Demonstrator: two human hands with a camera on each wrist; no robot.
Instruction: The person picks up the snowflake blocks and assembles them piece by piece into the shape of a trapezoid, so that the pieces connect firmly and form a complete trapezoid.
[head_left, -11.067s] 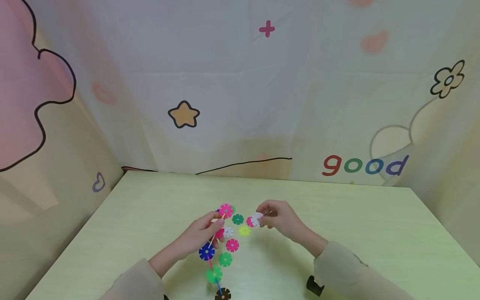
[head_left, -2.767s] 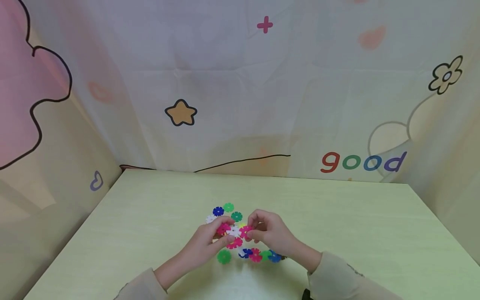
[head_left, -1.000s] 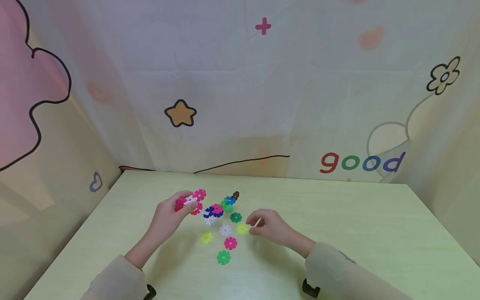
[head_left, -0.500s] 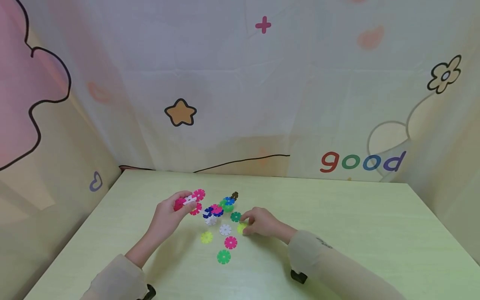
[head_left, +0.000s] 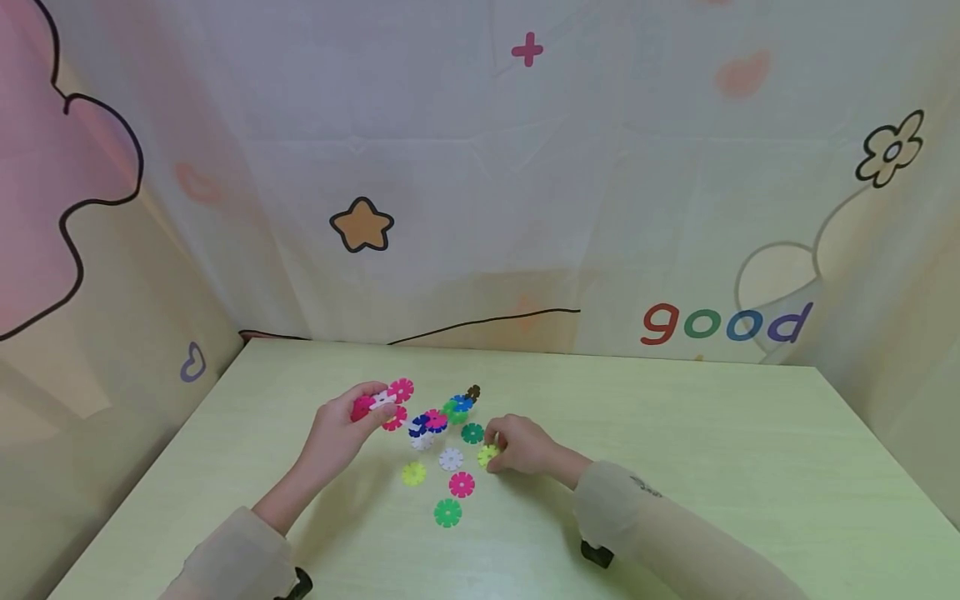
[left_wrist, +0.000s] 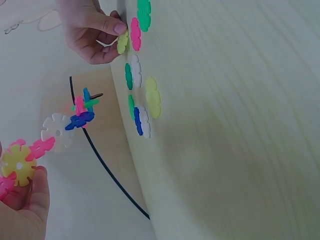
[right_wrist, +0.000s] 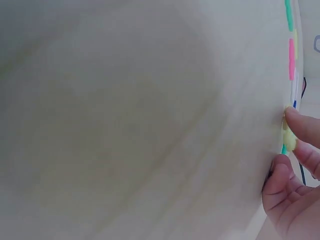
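My left hand (head_left: 341,425) holds a chain of slotted snowflake discs above the table, left of the loose ones. In the left wrist view its fingers are at a yellow disc (left_wrist: 19,166) joined to pink ones; the chain runs on through a white disc (left_wrist: 56,132) and a blue disc (left_wrist: 80,120). A brown disc (head_left: 472,392) ends it. My right hand (head_left: 528,446) pinches a loose yellow snowflake disc (head_left: 485,457) at the table surface. Its thumb and fingertips are on the disc's right side in the head view.
Loose discs lie on the table (head_left: 675,467): dark green (head_left: 472,433), white (head_left: 451,459), yellow (head_left: 413,474), pink (head_left: 462,484) and green (head_left: 447,512). More lie partly behind the chain. A printed curtain (head_left: 450,167) hangs behind the table.
Earlier both hands worked together on the chain; then the left hand carried it up and left. Over the last second the right hand moved left and took hold of the yellow disc.
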